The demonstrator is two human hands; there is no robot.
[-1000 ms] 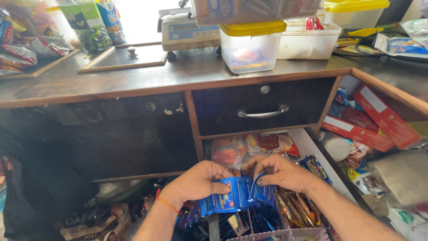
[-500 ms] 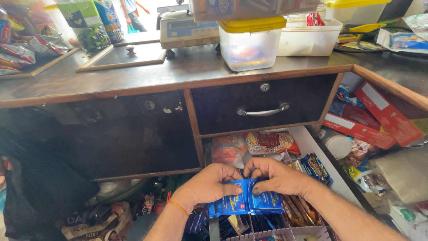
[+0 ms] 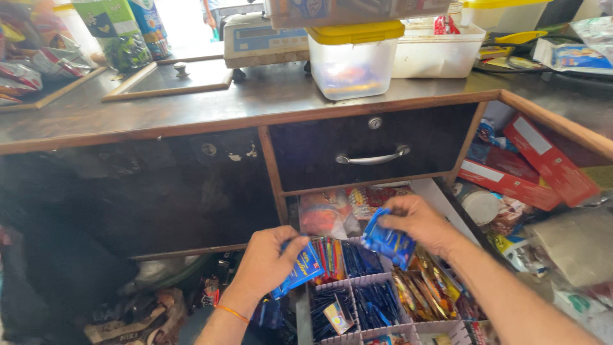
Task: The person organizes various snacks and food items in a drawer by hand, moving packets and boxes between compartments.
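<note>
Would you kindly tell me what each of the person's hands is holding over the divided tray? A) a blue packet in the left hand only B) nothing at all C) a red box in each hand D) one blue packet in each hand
D: the left hand grips a blue packet, and the right hand pinches another blue packet, both above the divided tray.

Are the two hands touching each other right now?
Apart. The head view shows the left hand and right hand, each holding blue packets, with the divided tray plainly visible between them.
</note>
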